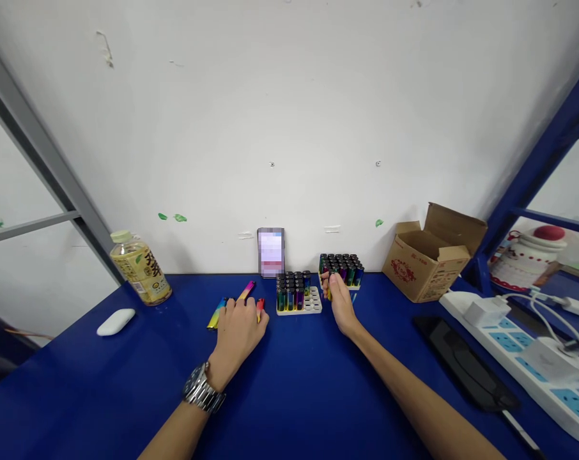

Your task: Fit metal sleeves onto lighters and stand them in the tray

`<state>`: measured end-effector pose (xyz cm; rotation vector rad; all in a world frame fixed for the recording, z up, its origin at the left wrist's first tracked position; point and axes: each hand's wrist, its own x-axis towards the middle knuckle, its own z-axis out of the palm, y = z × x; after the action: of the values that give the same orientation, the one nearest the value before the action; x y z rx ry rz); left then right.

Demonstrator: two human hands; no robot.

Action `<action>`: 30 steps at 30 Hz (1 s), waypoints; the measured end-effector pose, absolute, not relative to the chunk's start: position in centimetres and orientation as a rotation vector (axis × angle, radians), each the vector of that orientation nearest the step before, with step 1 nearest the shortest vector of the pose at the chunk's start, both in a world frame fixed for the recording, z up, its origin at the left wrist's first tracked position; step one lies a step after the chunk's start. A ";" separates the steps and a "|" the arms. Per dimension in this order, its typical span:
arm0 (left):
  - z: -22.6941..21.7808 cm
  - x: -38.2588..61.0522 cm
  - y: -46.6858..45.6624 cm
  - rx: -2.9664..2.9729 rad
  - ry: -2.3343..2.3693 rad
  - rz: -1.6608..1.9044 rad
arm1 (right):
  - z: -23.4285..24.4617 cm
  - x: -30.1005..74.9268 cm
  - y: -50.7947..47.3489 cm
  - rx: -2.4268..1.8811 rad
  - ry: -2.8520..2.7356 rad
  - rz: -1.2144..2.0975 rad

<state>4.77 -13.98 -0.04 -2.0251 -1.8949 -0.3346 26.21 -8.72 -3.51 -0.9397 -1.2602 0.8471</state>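
Observation:
My left hand (240, 327), with a metal watch on its wrist, rests palm down on the blue table, its fingers lying over several loose rainbow-coloured lighters (218, 312). A white tray (313, 301) partly filled with upright lighters stands just right of that hand. My right hand (338, 301) reaches to a second, full tray of lighters (341, 269) at the wall, with its fingers closed on a lighter at that tray's front left corner.
A phone (271, 252) leans against the white wall. A tea bottle (139, 268) and a white case (116, 321) sit at left. An open cardboard box (431, 254), a black tablet (464, 364) and a white power strip (519, 351) lie at right.

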 end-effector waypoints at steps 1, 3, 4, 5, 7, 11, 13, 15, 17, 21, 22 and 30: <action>-0.1 4.9 -14.0 -2.044 -1.896 -0.305 | -3.5 26.2 -8.7 -0.968 -1.295 0.771; -0.1 5.0 -14.1 -2.092 -1.892 -0.253 | -3.6 26.2 -8.7 -1.003 -1.334 0.679; -0.1 5.1 -14.1 -2.113 -1.890 -0.228 | -3.6 26.1 -8.7 -1.010 -1.339 0.672; 0.0 5.2 -14.2 -2.132 -1.890 -0.200 | -3.6 26.0 -8.7 -1.012 -1.337 0.685; 0.2 5.4 -14.3 -2.160 -1.895 -0.142 | -3.6 25.7 -8.6 -1.020 -1.333 0.746; 0.8 5.9 -14.6 -2.220 -1.920 -0.036 | -3.2 25.4 -8.8 -1.070 -1.343 0.782; 0.9 6.1 -14.8 -2.245 -1.930 -0.010 | -2.9 25.3 -8.9 -1.098 -1.370 0.763; 1.0 6.4 -15.0 -2.269 -1.936 0.001 | -2.7 25.3 -8.9 -1.115 -1.412 0.733; 1.1 6.7 -15.1 -2.301 -1.928 0.005 | -2.6 25.3 -8.9 -1.135 -1.453 0.711; 1.3 7.4 -15.5 -2.401 -1.887 -0.066 | -2.5 25.4 -8.5 -1.191 -1.504 0.706; 1.4 7.6 -15.6 -2.423 -1.885 -0.096 | -2.6 25.5 -8.4 -1.199 -1.510 0.702; 0.2 7.7 -15.5 -2.639 -1.780 -0.359 | -3.2 25.7 -8.1 -1.146 -1.609 0.580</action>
<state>7.67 -15.54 0.22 -2.6389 -1.7796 -0.3589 25.74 -8.12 -3.23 -1.1461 -1.6091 0.5801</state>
